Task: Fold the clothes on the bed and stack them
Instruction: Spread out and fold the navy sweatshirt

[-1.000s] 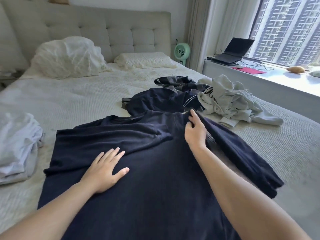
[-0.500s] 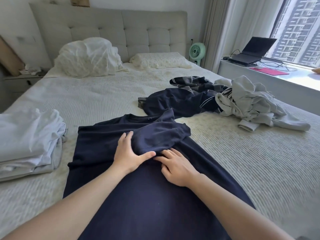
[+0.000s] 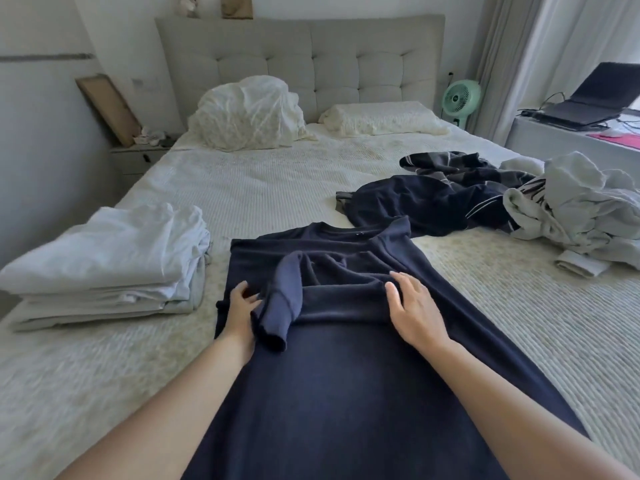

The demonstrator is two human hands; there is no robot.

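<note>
**Both sleeves now folded in on the navy shirt**

Where a half second ago the two hands met at the middle of the navy shirt (image 3: 346,375), they now sit apart, and the left sleeve (image 3: 282,303) has come over onto the shirt's front. The left hand (image 3: 240,308) holds that sleeve's edge, fingers curled against the cloth. The right hand (image 3: 414,308) lies flat, fingers straight, pressing the folded right side down.

The shirt runs as a narrow strip down the bed (image 3: 242,188), its collar beyond both hands. Bare bedspread lies open just right of the right hand.

Left of the left hand, close beside the shirt's edge, stands a stack of folded white clothes (image 3: 104,265). Beyond the right hand lie a dark crumpled garment (image 3: 426,206) and a grey heap (image 3: 581,209), unfolded, with pillows (image 3: 249,112) farther off.
</note>
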